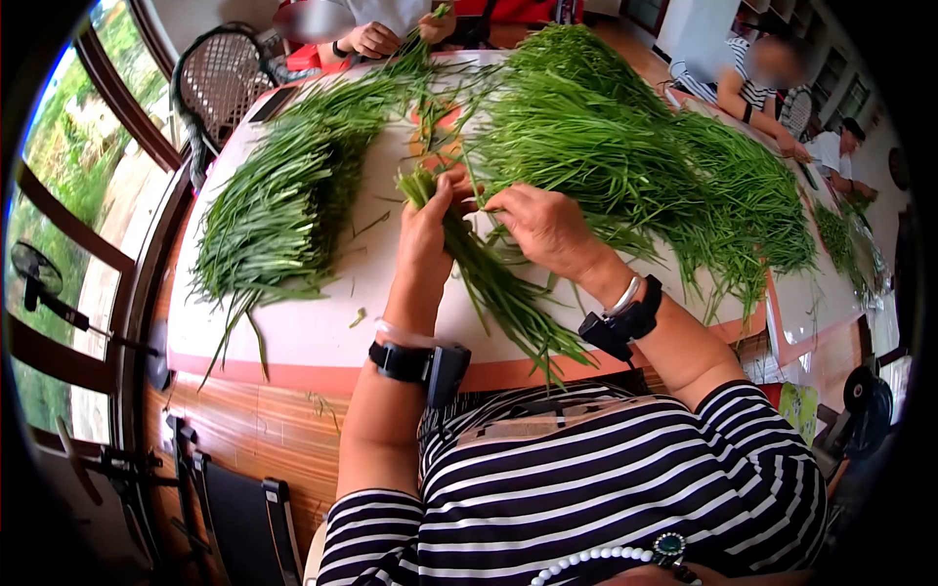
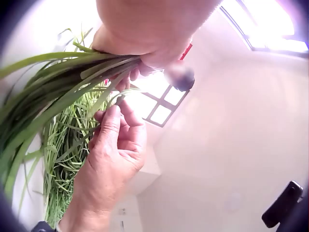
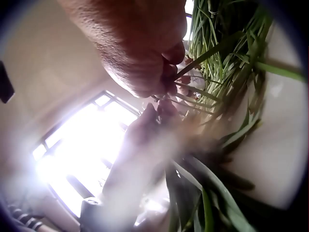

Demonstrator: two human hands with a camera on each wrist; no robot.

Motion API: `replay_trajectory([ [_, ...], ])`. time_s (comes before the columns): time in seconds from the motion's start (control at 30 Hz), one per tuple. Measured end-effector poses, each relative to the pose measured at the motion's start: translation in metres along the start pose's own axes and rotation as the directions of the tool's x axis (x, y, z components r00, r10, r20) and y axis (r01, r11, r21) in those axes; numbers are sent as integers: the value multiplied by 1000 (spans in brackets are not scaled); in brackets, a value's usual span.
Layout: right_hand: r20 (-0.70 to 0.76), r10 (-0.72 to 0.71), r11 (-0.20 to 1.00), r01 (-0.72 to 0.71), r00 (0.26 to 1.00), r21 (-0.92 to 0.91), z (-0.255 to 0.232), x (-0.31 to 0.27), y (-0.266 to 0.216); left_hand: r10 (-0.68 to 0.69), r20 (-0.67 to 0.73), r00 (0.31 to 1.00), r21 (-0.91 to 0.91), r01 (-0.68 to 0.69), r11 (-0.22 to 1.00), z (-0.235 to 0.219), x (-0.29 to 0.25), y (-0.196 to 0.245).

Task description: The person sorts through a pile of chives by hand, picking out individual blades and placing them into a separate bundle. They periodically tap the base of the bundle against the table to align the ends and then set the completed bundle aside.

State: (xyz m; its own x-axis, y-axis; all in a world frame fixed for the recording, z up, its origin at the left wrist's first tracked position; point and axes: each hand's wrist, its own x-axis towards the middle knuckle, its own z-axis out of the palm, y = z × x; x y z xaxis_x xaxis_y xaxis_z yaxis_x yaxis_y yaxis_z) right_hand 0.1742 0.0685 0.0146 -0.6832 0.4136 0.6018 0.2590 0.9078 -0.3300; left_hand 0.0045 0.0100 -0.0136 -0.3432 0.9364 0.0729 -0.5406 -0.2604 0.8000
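In the head view my left hand (image 1: 422,239) grips a bundle of garlic chives (image 1: 493,283). The cut ends stick out above the thumb, and the long flat leaves hang down to the right toward the table's near edge. Close beside it, my right hand (image 1: 555,232) pinches a few thin chive strands between thumb and fingertips. The right wrist view shows a chive leaf (image 3: 212,53) running out from those fingers. From the left wrist, the right hand (image 2: 108,157) appears just below the bundle (image 2: 53,96), its thumb and fingertips brought together.
A large heap of chives (image 1: 596,137) covers the table's right half. A neater pile (image 1: 283,195) lies at left on the white tabletop (image 1: 362,327). Across the table another person's hands (image 1: 371,39) handle greens; more people sit at right. A wicker chair (image 1: 220,73) stands back left.
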Motion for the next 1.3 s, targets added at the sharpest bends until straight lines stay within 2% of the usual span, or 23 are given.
replay_trajectory([
  [0.13, 41, 42, 998, -44, 998, 39, -1, 1, -3, 13, 19, 1000, 43, -14, 999, 1, -1, -3],
  [0.23, 44, 23, 998, -26, 999, 63, 1, -1, -3, 31, 33, 999, 113, -35, 993, 1, -1, -2],
  [0.27, 51, 15, 996, -20, 999, 92, 1, -2, -2, 37, -15, 999, 166, -34, 985, 2, -3, 0],
  [0.3, 57, 7, 993, -14, 998, 120, 0, -2, -2, 100, -10, 995, 203, -96, 975, 1, -2, 1],
  [0.33, 61, -1, 989, -9, 998, 148, -1, -3, -1, 125, 2, 992, 114, -124, 986, -1, -1, 4],
  [0.4, 182, -38, 987, 9, 982, 158, -7, -6, 10, 197, 26, 980, -35, -196, 980, -5, 2, 14],
  [0.43, 242, -58, 986, 18, 969, 163, -13, -7, 18, 188, 119, 975, -172, -166, 971, -16, 4, 19],
  [0.5, 280, -43, 993, 10, 959, 117, -29, -8, 36, 182, 194, 964, -470, -72, 880, -29, 4, 30],
  [0.57, 117, -11, 999, 16, 993, -40, -46, -2, 55, 196, 315, 929, -676, 74, 733, -43, 7, 39],
  [0.6, 48, 21, 993, -15, 999, -121, -54, 3, 63, 157, 262, 952, -693, 72, 717, -37, 2, 46],
  [0.63, -24, 47, 979, -51, 999, -197, -62, 9, 69, 161, 304, 939, -682, 96, 725, -37, 2, 44],
  [0.7, -79, 90, 949, -110, 993, -295, -72, 22, 73, 168, 388, 906, -653, 141, 744, -38, 4, 41],
  [0.77, -121, 129, 899, -168, 984, -405, -72, 33, 73, 106, 433, 895, -600, 198, 775, -32, 5, 35],
  [0.9, -33, 165, 833, -158, 986, -530, -57, 33, 87, 7, 396, 918, -389, 161, 907, -22, 5, 21],
  [0.97, -50, 127, 857, -135, 991, -497, -56, 31, 89, -18, 302, 953, -262, 101, 960, -13, 0, 21],
  [1.07, -138, 88, 901, -138, 987, -410, -58, 34, 98, -36, 327, 944, -276, 132, 952, -13, 1, 15],
  [1.1, -176, 64, 920, -126, 982, -371, -59, 35, 95, -46, 301, 952, -225, 118, 967, -11, -1, 14],
  [1.17, -256, 5, 952, -83, 967, -295, -63, 44, 78, -48, 248, 968, -119, 80, 990, -3, -4, 15],
  [1.23, -266, -46, 977, -12, 963, -211, -57, 47, 45, -17, 181, 983, -73, 31, 997, 10, -10, 15],
  [1.3, -180, -60, 987, 30, 982, -161, -43, 44, 20, 47, 162, 986, 10, -49, 999, 20, -14, 17],
])
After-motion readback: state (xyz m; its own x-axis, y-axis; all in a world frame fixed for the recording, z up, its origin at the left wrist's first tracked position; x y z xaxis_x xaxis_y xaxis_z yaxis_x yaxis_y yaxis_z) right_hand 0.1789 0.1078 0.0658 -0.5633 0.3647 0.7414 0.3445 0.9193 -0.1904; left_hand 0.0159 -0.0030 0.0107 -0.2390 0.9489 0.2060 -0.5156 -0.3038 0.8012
